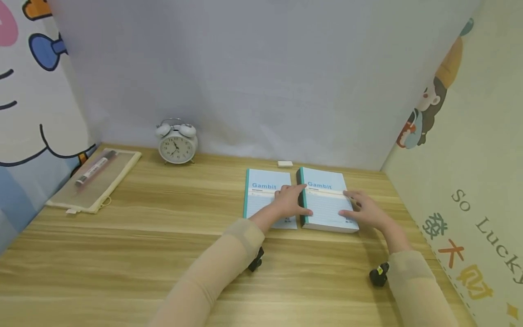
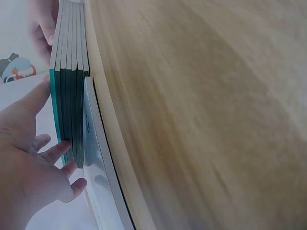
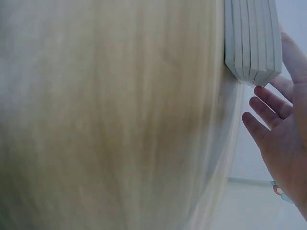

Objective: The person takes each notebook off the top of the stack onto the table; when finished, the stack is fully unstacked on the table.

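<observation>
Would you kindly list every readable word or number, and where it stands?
"Gambit": on the single notebook.
"Gambit": on the notebook stack.
"So Lucky": on the right wall.
"發大财": same wall.
Too small to read: covers' fine print, numerals on the alarm clock, label on the pen-like item.

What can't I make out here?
Head: part of the single Gambit notebook, hidden by the left hand.
Head: fine print on the notebook stack, too small.
Head: lettering on the marker, blurred inside the pouch.
Left wrist: that notebook's end, past the bottom edge.
Right wrist: rest of the notebook stack, past the top edge.
</observation>
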A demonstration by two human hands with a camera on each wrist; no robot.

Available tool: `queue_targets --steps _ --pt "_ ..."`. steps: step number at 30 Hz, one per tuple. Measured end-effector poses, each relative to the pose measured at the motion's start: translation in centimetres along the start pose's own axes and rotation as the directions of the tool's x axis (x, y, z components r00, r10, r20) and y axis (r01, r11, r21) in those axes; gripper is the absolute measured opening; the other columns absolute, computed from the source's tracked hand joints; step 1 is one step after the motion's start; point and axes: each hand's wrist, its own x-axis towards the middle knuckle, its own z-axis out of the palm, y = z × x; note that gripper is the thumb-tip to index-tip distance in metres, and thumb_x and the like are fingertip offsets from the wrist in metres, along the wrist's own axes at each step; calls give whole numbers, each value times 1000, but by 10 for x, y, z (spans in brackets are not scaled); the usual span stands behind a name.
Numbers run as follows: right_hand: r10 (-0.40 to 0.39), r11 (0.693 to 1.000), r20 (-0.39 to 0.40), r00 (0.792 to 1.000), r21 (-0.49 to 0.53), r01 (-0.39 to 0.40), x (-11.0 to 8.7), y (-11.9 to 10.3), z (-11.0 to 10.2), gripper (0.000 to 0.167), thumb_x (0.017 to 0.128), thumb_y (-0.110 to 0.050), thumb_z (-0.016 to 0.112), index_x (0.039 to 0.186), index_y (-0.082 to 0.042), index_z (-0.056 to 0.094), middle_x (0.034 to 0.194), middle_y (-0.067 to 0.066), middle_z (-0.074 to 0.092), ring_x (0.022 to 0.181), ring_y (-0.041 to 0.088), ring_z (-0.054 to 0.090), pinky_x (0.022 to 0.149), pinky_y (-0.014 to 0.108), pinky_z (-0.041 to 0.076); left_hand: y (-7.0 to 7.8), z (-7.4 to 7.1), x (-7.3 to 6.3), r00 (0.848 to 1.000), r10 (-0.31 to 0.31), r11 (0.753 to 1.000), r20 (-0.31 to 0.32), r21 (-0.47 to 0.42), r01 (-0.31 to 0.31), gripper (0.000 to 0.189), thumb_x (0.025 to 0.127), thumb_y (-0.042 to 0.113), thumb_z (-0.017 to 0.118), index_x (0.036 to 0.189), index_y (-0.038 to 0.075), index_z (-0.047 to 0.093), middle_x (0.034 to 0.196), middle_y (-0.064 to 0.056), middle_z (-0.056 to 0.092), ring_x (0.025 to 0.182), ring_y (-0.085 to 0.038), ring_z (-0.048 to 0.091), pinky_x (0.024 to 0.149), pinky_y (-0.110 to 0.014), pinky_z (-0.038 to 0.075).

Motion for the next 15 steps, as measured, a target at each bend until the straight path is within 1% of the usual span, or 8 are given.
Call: queue_targets --steps 5,8,15 --pt "-4 1000 -8 1000 -28 4 -2 -1 0 77 86 -45 65 144 -3 37 146 28 28 132 51 25 102 67 24 1 0 0 1000 -15 1000 6 -5 15 88 79 49 71 150 19 28 150 -2 37 136 -30 31 108 -50 27" --pt "-16 999 -10 1000 -39 15 -1 -2 1 77 86 -46 65 144 -3 37 146 27 28 133 50 24 102 67 24 1 -1 -1 1000 -24 1000 13 1 24 86 80 48 71 149 19 29 150 -1 36 136 -31 30 108 -50 26" --pt "-39 996 -28 999 -76 36 -2 -4 2 76 85 -47 66 142 -5 41 146 24 31 134 48 19 100 69 22 1 -4 -5 999 -18 1000 32 19 17 85 80 46 71 149 16 30 149 -3 37 135 -32 30 107 -50 28"
